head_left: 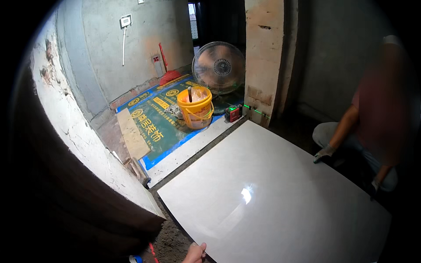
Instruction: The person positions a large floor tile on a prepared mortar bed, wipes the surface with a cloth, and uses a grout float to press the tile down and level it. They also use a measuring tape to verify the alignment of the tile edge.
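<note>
A large pale, glossy floor tile (272, 175) fills the middle and lower right of the view, a bright reflection on its surface. At the lower edge, my left hand (194, 254) is closed on the tile's near left edge; only its thumb and part of the fingers show. My right hand is out of view. Across the tile kneels a co-worker (377, 109) at the right, whose gloved hand (324, 153) rests at the tile's far right edge. The co-worker's other hand (375, 186) is at the same edge, nearer and dim.
Past the tile's far edge stand a red laser level (233, 113) casting green light, a yellow bucket (196, 111) and a fan (219, 68). Green protective sheeting (162, 122) covers that floor. A pillar (264, 57) and a rough wall edge (79, 118) flank the opening. Grey mortar (173, 241) borders the tile.
</note>
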`<action>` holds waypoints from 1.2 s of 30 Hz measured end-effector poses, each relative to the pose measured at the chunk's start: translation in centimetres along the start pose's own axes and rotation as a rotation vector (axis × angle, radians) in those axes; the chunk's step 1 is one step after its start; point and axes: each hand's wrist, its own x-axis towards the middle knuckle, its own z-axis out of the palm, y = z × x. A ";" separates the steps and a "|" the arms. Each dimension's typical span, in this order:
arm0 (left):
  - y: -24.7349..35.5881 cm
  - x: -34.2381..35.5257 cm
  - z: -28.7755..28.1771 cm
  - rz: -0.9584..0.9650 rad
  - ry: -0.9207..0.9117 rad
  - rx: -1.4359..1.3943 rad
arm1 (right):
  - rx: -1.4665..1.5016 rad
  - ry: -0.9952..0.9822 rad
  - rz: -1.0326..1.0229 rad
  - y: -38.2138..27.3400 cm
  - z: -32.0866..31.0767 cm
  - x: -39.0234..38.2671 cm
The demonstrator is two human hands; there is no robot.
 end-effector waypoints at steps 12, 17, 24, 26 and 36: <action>-0.8 4.4 -2.9 -0.089 0.157 0.168 | -0.066 0.017 0.039 2.4 5.3 -2.9; 0.5 3.9 -2.9 -0.225 0.265 0.208 | 0.011 -0.042 0.059 3.5 6.5 -3.7; 0.1 4.7 -3.7 -0.101 0.268 0.150 | 0.186 -0.154 0.199 4.1 5.1 -2.0; -0.2 5.2 -4.3 -0.100 0.273 0.145 | 0.214 -0.161 0.213 4.4 5.0 -1.8; -2.2 6.7 -6.9 -0.095 0.228 0.126 | 0.110 0.012 0.155 6.0 4.3 -1.8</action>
